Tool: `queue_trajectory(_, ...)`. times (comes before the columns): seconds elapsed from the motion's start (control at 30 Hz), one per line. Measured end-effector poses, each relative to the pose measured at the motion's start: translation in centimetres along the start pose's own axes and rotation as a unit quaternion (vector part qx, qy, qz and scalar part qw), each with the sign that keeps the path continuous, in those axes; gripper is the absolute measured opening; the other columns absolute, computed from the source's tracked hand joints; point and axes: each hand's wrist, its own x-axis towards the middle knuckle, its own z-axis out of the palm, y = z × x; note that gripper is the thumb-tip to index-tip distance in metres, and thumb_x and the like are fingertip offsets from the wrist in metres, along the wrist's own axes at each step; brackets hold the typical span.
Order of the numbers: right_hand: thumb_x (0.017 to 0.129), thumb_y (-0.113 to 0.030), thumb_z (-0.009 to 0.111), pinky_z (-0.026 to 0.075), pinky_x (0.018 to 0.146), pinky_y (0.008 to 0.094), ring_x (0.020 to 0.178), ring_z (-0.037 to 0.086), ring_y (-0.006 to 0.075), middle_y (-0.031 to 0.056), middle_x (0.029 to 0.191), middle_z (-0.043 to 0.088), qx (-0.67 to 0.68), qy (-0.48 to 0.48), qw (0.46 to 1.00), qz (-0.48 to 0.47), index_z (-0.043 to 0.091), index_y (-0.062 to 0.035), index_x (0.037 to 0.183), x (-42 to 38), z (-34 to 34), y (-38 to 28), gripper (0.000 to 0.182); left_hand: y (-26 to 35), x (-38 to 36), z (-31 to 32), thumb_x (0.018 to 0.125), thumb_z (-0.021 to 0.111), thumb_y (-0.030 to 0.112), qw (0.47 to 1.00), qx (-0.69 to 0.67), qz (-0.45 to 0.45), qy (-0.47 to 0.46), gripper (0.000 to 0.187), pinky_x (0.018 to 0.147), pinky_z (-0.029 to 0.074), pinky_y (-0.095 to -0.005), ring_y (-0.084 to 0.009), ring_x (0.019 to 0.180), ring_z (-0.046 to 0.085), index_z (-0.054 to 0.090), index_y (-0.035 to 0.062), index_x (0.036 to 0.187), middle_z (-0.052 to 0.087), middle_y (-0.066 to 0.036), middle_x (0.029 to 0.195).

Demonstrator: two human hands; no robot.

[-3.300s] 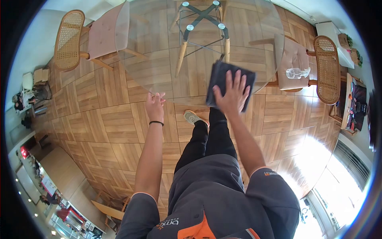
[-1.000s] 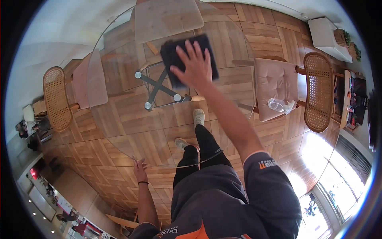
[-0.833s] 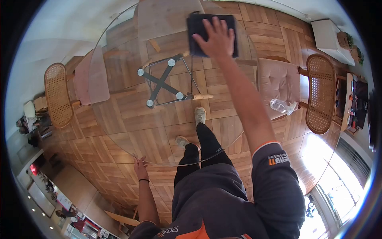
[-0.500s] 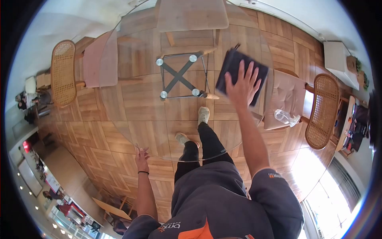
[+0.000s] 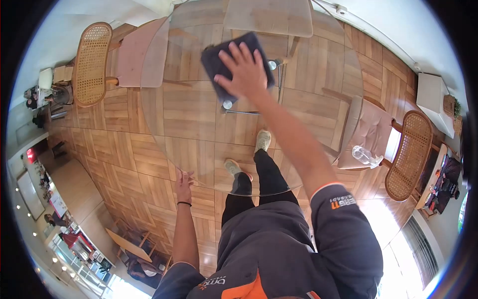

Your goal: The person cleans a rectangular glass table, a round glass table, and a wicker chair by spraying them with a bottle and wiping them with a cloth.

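A round glass tabletop (image 5: 318, 99) spreads in front of me, and the floor shows through it. On the glass lies a dark folded cloth (image 5: 215, 62), with a small loop at its upper left corner. My right hand (image 5: 244, 72) presses flat on the cloth, fingers spread and arm stretched forward. At the near left rim of the glass is my left hand (image 5: 183, 187), its fingers apart and touching or very close to the edge. Through the glass, part of the table's metal base (image 5: 244, 112) shows; the cloth and right hand hide the rest.
Cane-backed chairs stand left (image 5: 92, 65) and right (image 5: 408, 154) of the table, with another pale chair (image 5: 269, 17) at the far side. A clear plastic item (image 5: 366, 156) lies on the right seat. A white cabinet (image 5: 435, 102) stands far right.
My right hand has slid the cloth leftward and farther forward across the glass, and the cloth has turned. My left hand stays near the rim. The whole view has shifted slightly.
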Motion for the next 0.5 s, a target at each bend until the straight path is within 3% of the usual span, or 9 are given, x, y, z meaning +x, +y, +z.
queue_trajectory(0.13, 0.09, -0.067, 0.048, 0.016, 0.12, 0.053, 0.149, 0.024, 0.0286, 0.0054, 0.16, 0.031, -0.098, 0.024, 0.993, 0.057, 0.041, -0.0262, 0.15, 3.2, -1.4, 6.4, 0.073, -0.8, 0.5, -0.4, 0.103, 0.055, 0.041, 1.0, 0.002, -0.001, -0.006, 0.058, 0.068, 0.046, -0.0219, -0.0076, 0.084, 0.058, 0.039, 0.0167, 0.153, 0.069, -0.006, 0.108)
queue_trajectory(0.27, 0.091, -0.068, 0.047, 0.017, 0.121, 0.0513, 0.15, 0.023, 0.0282, 0.005, 0.162, 0.029, -0.166, 0.031, 0.974, 0.149, 0.038, -0.0282, 0.152, -0.1, -5.0, 10.8, 0.074, 0.4, -0.4, 0.3, 0.104, 0.053, 0.041, 1.0, 0.016, 0.006, -0.008, 0.061, 0.073, 0.047, -0.0253, -0.0093, 0.087, 0.058, 0.034, 0.0143, 0.155, 0.068, -0.004, 0.109)
queue_trajectory(0.37, 0.091, -0.067, 0.049, 0.017, 0.12, 0.0533, 0.149, 0.024, 0.0308, 0.0072, 0.162, 0.029, -0.192, 0.042, 0.959, 0.206, 0.038, -0.0275, 0.153, -5.3, -6.8, 12.0, 0.074, -0.3, 0.0, 0.1, 0.104, 0.053, 0.039, 1.0, -0.008, 0.009, -0.022, 0.063, 0.073, 0.046, -0.0249, -0.0084, 0.086, 0.057, 0.032, 0.0113, 0.156, 0.068, -0.003, 0.107)
queue_trajectory(0.5, 0.09, -0.063, 0.053, 0.017, 0.118, 0.0589, 0.15, 0.021, 0.0347, 0.0102, 0.162, 0.028, -0.203, 0.027, 0.949, 0.24, 0.037, -0.0252, 0.153, -12.5, -7.2, 8.8, 0.075, -0.1, 0.1, 0.2, 0.104, 0.054, 0.036, 0.999, -0.033, 0.014, -0.029, 0.061, 0.069, 0.044, -0.0216, -0.0056, 0.082, 0.055, 0.033, 0.009, 0.155, 0.066, 0.0, 0.101)
